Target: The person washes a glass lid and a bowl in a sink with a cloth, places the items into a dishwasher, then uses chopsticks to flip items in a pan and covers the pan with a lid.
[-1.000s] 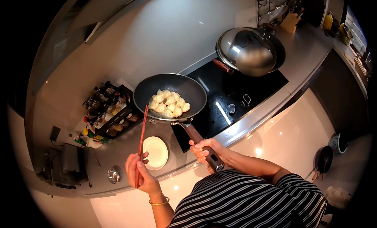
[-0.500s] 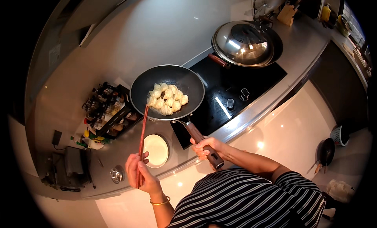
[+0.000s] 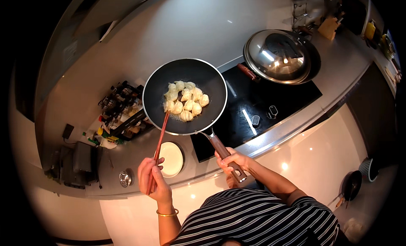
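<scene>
My left hand (image 3: 155, 177) holds red chopsticks (image 3: 163, 134) closed in its fingers, their tips touching the dumplings (image 3: 188, 105) at their lower left. These pale, pleated dumplings lie grouped in the middle of a dark frying pan (image 3: 198, 74). My right hand (image 3: 231, 160) grips the pan's brown handle (image 3: 218, 145). The pan appears raised, over the left part of the black cooktop (image 3: 278, 94) and the counter beside it. A white plate (image 3: 173, 162) sits on the counter below the pan, next to my left hand.
A wok with a domed steel lid (image 3: 274, 55) stands at the back right of the cooktop. At left are a bottle rack (image 3: 122, 110), a small steel bowl (image 3: 125, 178) and dark appliances (image 3: 84, 157). A knife block (image 3: 329, 28) stands at the back right.
The pan has moved up in the picture and its interior faces me more. The chopstick tips have reached in among the dumplings. The view has shifted slightly.
</scene>
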Demonstrator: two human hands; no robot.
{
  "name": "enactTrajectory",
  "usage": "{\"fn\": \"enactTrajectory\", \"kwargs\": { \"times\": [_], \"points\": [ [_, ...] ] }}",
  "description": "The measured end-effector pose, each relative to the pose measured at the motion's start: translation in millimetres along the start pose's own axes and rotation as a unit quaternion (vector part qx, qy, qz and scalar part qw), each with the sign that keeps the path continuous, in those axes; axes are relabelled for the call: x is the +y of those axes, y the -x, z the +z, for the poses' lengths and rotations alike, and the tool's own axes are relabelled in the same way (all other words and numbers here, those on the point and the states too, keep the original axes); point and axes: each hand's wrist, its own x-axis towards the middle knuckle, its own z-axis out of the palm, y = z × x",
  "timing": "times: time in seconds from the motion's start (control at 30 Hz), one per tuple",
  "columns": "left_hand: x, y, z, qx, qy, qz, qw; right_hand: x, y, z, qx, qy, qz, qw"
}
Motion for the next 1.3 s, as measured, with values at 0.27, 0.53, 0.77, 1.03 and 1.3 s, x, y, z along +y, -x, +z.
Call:
{"fn": "enactTrajectory", "kwargs": {
  "times": [0.27, 0.53, 0.77, 1.03, 1.3],
  "points": [
    [8, -6, 11, -0.009, -0.023, 0.018, 1.000, -17, -3, -13, 0.042, 0.052, -0.017, 0.998],
    [5, -7, 25, 0.001, -0.018, 0.022, 1.000, -30, 4, -16, 0.071, 0.109, -0.038, 0.991],
    [2, -8, 31, -0.006, -0.014, 0.018, 1.000, -42, 5, -17, 0.112, 0.191, -0.043, 0.974],
    [-1, -7, 45, -0.011, 0.006, -0.003, 1.000, -50, -3, -14, 0.089, 0.107, -0.038, 0.990],
    [-18, 5, 42, 0.001, 0.007, -0.047, 0.999, -41, -14, -17, 0.106, 0.085, -0.041, 0.990]
  ]
}}
